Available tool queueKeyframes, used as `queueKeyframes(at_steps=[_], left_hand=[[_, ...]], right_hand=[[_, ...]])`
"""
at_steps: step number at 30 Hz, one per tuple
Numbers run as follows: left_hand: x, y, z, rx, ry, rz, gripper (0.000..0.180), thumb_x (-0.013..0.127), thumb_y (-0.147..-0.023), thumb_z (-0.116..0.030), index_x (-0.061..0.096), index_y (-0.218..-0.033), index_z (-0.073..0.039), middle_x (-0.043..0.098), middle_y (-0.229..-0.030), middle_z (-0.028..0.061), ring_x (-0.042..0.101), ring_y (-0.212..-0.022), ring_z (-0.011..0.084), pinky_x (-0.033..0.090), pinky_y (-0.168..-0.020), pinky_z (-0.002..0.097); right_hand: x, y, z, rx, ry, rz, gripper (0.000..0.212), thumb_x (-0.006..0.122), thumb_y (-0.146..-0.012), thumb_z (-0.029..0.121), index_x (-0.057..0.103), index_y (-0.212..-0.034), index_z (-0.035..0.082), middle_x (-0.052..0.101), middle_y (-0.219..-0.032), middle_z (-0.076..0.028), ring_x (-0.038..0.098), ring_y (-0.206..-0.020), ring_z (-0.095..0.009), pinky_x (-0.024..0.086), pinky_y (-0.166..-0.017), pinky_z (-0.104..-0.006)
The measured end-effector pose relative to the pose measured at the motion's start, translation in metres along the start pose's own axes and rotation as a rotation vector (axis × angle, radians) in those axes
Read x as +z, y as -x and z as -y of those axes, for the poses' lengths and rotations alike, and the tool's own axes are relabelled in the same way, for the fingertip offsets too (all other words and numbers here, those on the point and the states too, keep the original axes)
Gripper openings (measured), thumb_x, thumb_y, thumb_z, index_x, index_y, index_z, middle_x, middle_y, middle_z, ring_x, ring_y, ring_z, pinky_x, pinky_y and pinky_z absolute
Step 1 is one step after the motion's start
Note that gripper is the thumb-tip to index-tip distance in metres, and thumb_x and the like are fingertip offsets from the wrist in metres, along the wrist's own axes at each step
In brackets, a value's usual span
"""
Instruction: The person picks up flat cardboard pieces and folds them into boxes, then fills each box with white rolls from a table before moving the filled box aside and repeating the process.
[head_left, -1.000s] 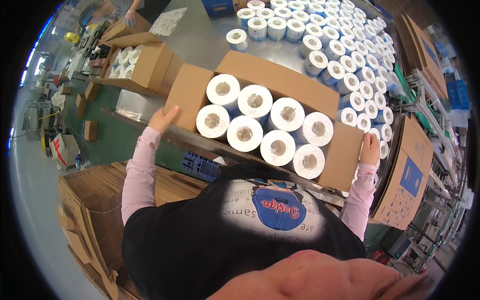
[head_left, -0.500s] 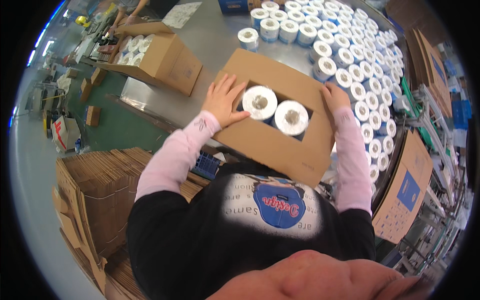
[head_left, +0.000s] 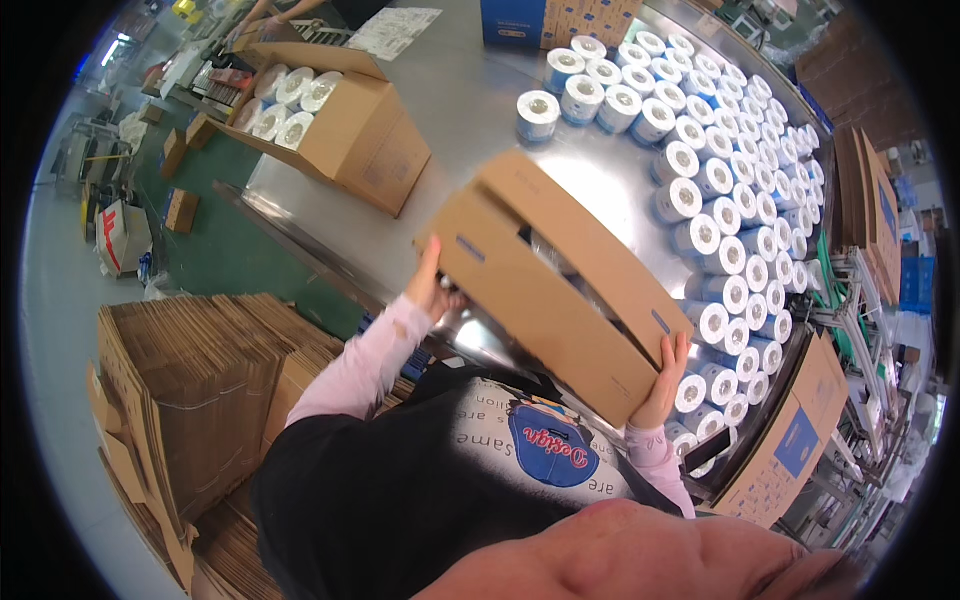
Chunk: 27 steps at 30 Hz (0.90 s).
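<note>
A brown cardboard box [head_left: 530,305] lies slanted in front of me, its two long top flaps folded inward with a narrow slit between them. Little of what is inside shows through the slit. At the box's left end, my left hand [head_left: 432,290] grips the corner, some fingers hidden behind it. My right hand [head_left: 666,385] clasps the opposite end, fingertips up against the flap edge. Beyond the box, many white rolls [head_left: 622,106] in clear wrap with blue printing stand upright on the metal table [head_left: 470,95].
An open carton [head_left: 375,150] filled with rolls sits at the far left, near another person's arm [head_left: 290,15]. Stacked flat cardboard [head_left: 205,390] rises at lower left. A blue and brown box [head_left: 545,22] stands at the back; printed cartons [head_left: 795,440] line the right.
The flaps have come closer together, covering the two rolls seen before. The box has turned and tilted, and both hands have shifted from its top to its ends.
</note>
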<state>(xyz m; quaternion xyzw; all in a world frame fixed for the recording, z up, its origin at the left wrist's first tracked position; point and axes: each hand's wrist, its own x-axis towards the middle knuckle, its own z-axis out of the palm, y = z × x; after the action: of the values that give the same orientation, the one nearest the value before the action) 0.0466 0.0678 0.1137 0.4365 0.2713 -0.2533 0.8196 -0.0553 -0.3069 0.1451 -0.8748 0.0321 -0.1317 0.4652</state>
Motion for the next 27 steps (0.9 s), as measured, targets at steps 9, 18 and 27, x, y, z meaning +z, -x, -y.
queueKeyframes(at_steps=[9, 18, 27], left_hand=[[0.035, -0.104, -0.091, 0.200, -0.267, 0.032, 0.110, 0.064, -0.088, -0.046, -0.030, -0.144, -0.030, 0.013, -0.156, 0.0112, 0.021, -0.140, 0.0381, 0.029, -0.101, 0.0652], [0.111, -0.063, -0.007, 0.143, -0.729, 0.299, 0.033, 0.062, -0.088, -0.020, 0.059, -0.118, -0.007, 0.064, -0.107, 0.0050, 0.058, -0.102, 0.0129, 0.044, -0.086, 0.0298], [0.332, 0.102, -0.031, 0.644, -0.349, 1.447, 0.007, 0.065, -0.087, -0.017, 0.063, -0.093, -0.021, 0.060, -0.081, -0.0014, 0.049, -0.078, 0.0147, 0.039, -0.082, 0.0435]], right_hand=[[0.247, -0.208, 0.059, -0.242, -0.228, 0.005, 0.042, 0.041, -0.099, 0.027, 0.050, -0.133, 0.003, 0.030, -0.150, -0.019, 0.017, -0.142, -0.037, 0.009, -0.116, -0.0478], [0.161, -0.232, 0.031, -0.367, -0.072, 0.064, 0.041, 0.064, -0.084, 0.012, 0.058, -0.125, 0.012, 0.052, -0.134, -0.011, 0.045, -0.127, -0.031, 0.038, -0.107, -0.0397], [-0.288, -0.011, -0.239, 0.692, 0.767, -0.561, 0.055, 0.076, -0.075, 0.033, 0.060, -0.116, 0.001, 0.061, -0.119, -0.021, 0.057, -0.112, -0.037, 0.046, -0.093, -0.0428]])
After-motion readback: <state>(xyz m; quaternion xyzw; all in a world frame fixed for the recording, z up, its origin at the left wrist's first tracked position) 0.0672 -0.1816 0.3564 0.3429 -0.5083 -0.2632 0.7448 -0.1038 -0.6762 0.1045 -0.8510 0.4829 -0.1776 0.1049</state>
